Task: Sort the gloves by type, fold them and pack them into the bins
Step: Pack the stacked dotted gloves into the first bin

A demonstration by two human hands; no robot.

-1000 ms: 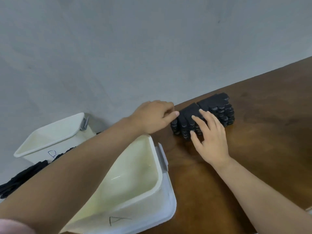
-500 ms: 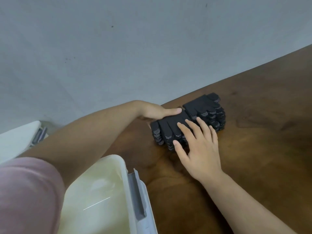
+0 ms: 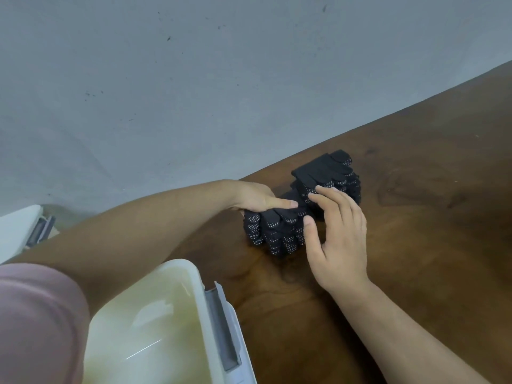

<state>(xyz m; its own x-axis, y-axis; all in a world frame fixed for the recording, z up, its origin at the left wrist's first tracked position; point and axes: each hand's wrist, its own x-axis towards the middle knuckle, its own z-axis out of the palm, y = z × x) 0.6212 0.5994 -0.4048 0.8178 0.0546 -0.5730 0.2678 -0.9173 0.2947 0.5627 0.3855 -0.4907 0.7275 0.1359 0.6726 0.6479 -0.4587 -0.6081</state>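
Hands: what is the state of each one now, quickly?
Left hand: grips the gloves.
Right hand: open, fingers rest on the gloves.

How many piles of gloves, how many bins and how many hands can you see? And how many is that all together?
Glove piles: 2, the near pile and the far pile; single gloves are too packed to count.
White bins: 2, the near bin and the left bin.
Hands: 2, the left hand and the right hand.
Total: 6.
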